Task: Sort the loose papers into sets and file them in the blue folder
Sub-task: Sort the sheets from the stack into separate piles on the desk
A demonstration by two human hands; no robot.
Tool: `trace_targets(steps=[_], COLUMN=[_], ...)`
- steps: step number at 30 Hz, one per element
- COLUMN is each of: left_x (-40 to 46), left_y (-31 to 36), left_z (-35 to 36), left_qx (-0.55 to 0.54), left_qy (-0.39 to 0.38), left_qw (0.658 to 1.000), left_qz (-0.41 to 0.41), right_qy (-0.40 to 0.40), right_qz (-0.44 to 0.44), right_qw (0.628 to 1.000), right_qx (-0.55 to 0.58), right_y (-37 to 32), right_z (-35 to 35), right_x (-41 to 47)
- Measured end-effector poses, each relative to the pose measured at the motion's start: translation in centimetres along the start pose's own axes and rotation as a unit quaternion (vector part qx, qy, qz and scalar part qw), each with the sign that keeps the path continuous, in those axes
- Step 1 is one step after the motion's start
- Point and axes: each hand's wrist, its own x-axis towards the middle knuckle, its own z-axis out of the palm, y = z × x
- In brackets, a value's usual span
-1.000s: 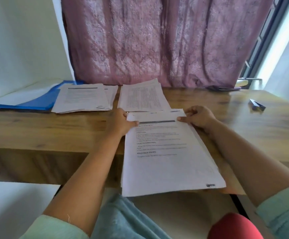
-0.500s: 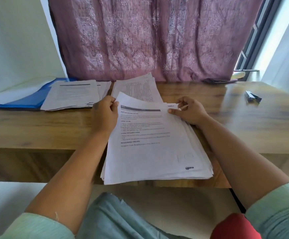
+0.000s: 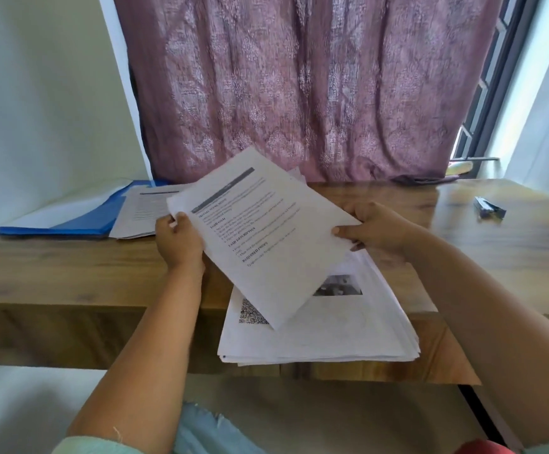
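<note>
Soft daylight enters from the window point(image 3: 482, 103) at right, glaring on the table point(image 3: 463, 224); printed text is slightly blurred, and edges bend with wide-angle distortion

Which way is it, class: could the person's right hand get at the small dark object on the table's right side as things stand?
Probably yes, once freed: the right hand now pinches the lifted sheet, but only bare wooden table lies between it and the dark object.

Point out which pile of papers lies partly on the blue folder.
The far-left pile, overlapping the blue folder. The big stack near the table edge lies nowhere near the folder, and the lifted sheet is held in both hands.
</note>
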Motion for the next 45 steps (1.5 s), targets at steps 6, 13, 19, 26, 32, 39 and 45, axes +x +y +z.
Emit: trace_targets(steps=[6,13,19,26,32,39,45], left_x=[-2.8,0.1,6.9,9.9,10.9,8.5,2.9], left_y=[0.6,2.8,1.4,-1.4,-2.1,-1.1,-1.1], left_z=[-1.0,-4.7,-7.8,-8.9,-8.5,-8.5,-5.3], left_qx=[-0.196,-0.221,-0.010,0.147,0.318,0.344,0.311], left_qy=[-0.235,-0.163,-0.013,0.018,-0.140,-0.075,-0.095], left_qw=[0.940,0.947,0.995,0.989,0.938,0.932,0.931], left_qz=[-0.151,-0.169,-0.102,-0.008,0.000,0.085,0.167], right_qy=[0.105,0.119,0.081,0.081,-0.091,-0.028,0.082], right_qz=[0.030,0.065,0.003,0.019,0.054,0.064,0.050], right_qw=[0.966,0.969,0.996,0.995,0.994,0.993,0.995], right_qx=[0.236,0.204,0.021,-0.048,0.026,0.092,-0.024], right_y=[-4.4,-9.1,-10.6,-10.0,-9.3,-7.2,-0.1], right_z=[2.5,10.1,16.3,19.9,17.7,8.2,1.4], right_x=[3.4,8.4,10.8,14.5,15.9,13.1,6.0])
